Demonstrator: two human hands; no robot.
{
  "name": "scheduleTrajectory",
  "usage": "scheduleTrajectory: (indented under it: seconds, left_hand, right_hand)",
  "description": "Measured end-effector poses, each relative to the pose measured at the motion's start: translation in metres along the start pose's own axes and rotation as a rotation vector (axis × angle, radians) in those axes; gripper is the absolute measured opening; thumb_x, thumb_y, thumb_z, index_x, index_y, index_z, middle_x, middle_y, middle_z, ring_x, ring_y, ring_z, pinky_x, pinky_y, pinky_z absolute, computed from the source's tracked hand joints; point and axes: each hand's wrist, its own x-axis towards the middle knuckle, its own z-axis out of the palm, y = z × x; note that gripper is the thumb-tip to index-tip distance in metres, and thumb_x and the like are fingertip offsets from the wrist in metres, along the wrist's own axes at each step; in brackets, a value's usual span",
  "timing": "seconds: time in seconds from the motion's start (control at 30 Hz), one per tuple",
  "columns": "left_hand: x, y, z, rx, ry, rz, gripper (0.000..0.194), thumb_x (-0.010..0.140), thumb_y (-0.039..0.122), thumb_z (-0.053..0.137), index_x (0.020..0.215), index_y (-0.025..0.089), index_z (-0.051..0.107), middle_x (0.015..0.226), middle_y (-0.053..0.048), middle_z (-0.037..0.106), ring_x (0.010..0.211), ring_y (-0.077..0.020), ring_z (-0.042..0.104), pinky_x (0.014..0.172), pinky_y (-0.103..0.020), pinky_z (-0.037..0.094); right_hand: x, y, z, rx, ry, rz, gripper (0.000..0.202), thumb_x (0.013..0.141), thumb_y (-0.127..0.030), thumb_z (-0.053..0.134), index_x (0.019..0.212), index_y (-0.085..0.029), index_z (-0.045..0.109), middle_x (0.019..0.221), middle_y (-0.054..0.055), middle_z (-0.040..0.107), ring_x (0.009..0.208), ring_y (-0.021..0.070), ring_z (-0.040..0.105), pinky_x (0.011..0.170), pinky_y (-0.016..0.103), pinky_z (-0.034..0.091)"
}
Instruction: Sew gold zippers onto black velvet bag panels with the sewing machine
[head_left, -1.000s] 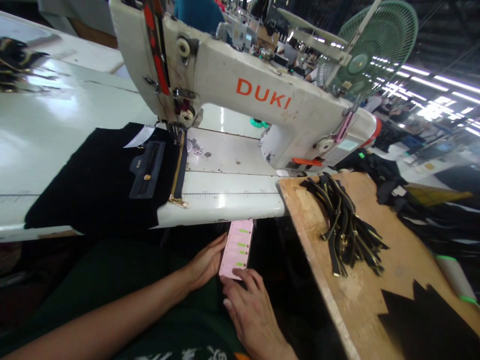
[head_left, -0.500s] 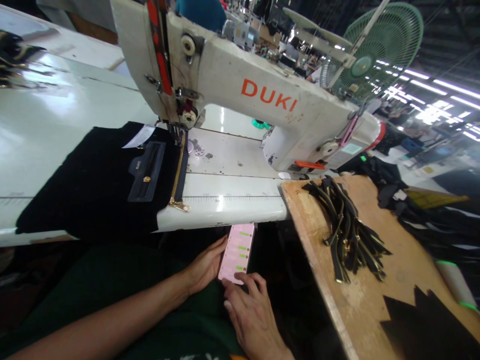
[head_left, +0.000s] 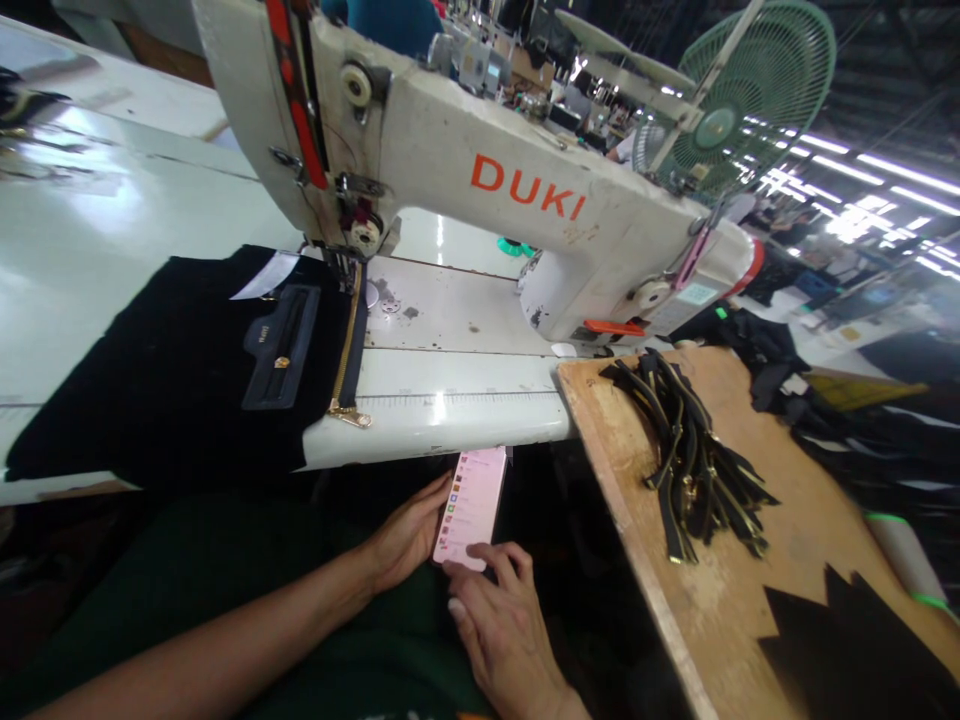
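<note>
A phone (head_left: 474,505) with a pink lit screen lies below the front edge of the sewing table. My left hand (head_left: 409,535) holds it along its left side, the fingers partly hidden behind it. Over the phone's lower end is my right hand (head_left: 502,615), fingers bent and apart, fingertips at the screen. On the table, black fabric (head_left: 165,370) with a dark patch (head_left: 281,350) and a gold-toothed zipper (head_left: 349,350) reaches under the needle area of the sewing machine (head_left: 480,150).
At the right, a wooden board (head_left: 622,480) bears a bundle of black zippers (head_left: 694,450) and dark cut pieces (head_left: 847,630). A thread cone (head_left: 904,560) lies at its right edge. Behind the machine stands a green fan (head_left: 720,125).
The phone screen has switched from rows with green marks to a list with small coloured icons. The view has shifted slightly; both hands stay nearly where they were.
</note>
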Motion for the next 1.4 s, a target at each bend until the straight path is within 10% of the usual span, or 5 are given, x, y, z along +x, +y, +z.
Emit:
scheduleTrajectory:
  seconds: [1.4]
  left_hand:
    - [-0.0014, 0.002, 0.0011, -0.015, -0.012, 0.007, 0.036, 0.098, 0.025, 0.067, 0.132, 0.018, 0.066, 0.119, -0.014, 0.073, 0.096, -0.0257, 0.072, 0.082, -0.035, 0.057]
  right_hand:
    - [-0.0012, -0.003, -0.0073, -0.069, 0.024, -0.022, 0.026, 0.108, -0.024, 0.038, 0.116, -0.022, 0.063, 0.105, 0.002, 0.076, 0.107, 0.0222, 0.06, 0.096, 0.038, 0.036]
